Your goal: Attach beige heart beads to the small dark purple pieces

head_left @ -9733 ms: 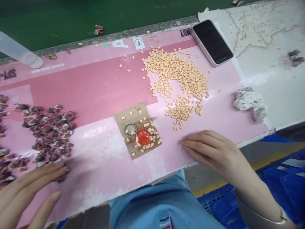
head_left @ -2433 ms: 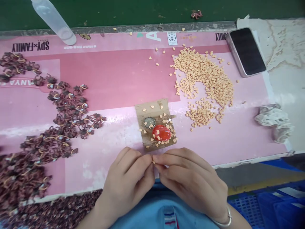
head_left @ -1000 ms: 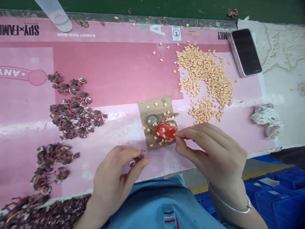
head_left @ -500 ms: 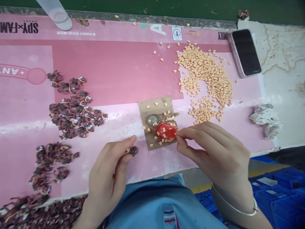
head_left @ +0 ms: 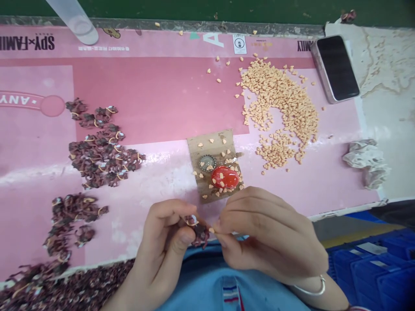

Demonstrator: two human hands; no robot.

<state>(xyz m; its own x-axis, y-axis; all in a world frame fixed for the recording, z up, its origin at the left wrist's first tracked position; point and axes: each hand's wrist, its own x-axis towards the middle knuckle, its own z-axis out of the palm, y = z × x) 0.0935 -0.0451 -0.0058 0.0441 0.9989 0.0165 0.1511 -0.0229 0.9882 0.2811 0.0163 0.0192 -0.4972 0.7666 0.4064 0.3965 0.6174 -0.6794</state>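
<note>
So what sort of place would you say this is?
Probably a factory workbench for handwork: heaps of small dark red pieces, a pile of tiny peach heart-shaped bits, and blue plastic crates on the floor alongside.

dark clump — half behind left hand | orange crumb — too small to tell

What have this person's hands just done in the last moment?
The right hand left the glossy red dome, carrying a small peach piece in its fingers to the dark cluster held by the left hand. Both drew together. The peach pile and phone stayed put.
</note>
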